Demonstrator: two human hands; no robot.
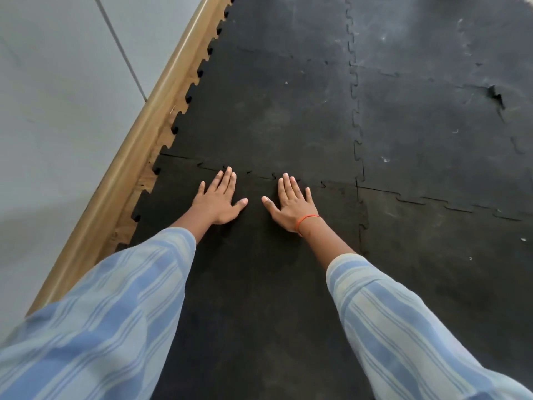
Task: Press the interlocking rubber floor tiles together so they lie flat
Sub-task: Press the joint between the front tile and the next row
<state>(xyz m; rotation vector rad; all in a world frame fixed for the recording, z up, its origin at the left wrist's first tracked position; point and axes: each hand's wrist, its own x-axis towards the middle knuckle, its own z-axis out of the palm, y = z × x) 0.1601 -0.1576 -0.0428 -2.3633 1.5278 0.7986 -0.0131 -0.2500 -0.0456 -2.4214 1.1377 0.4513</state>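
Note:
Black interlocking rubber tiles cover the floor. The near tile (pixel 253 284) lies under both my arms, and the far tile (pixel 265 111) joins it along a toothed seam (pixel 259 175). My left hand (pixel 219 200) lies palm down on the near tile, fingers spread, fingertips at the seam. My right hand (pixel 291 203), with an orange band at the wrist, lies flat beside it, fingertips also touching the seam. Neither hand holds anything.
A wooden skirting board (pixel 135 157) and a grey wall (pixel 57 111) run along the left, with a strip of wood floor showing beside the tiles' toothed edge. More tiles (pixel 432 134) lie to the right; one has a lifted, torn spot (pixel 496 96).

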